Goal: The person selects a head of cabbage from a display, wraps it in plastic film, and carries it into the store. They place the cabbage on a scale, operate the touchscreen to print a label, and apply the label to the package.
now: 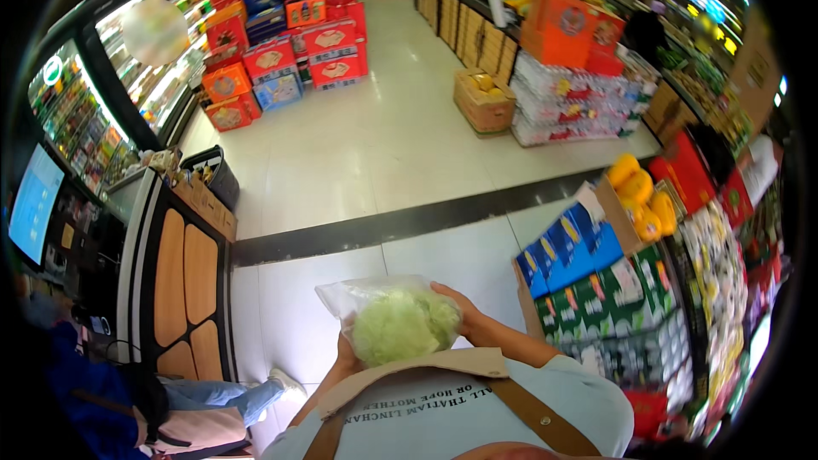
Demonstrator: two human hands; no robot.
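Observation:
A pale green head of lettuce or cabbage (402, 326) sits inside a clear plastic bag (345, 297) in front of my chest. My left hand (348, 348) supports the bag's left side from below, its fingers partly hidden behind the plastic. On the other side, my right hand (457, 306) grips the bag around the vegetable's upper right edge. Both hands hold it up over the white tiled floor (300, 306).
At left stands a wood-panelled checkout counter (185, 281) with a screen (35, 204); a person (217, 396) is beside it. A stack of drink cases (601, 294) topped by yellow fruit (642, 198) rises at right. Ahead are red gift boxes (332, 45) and a carton (484, 102).

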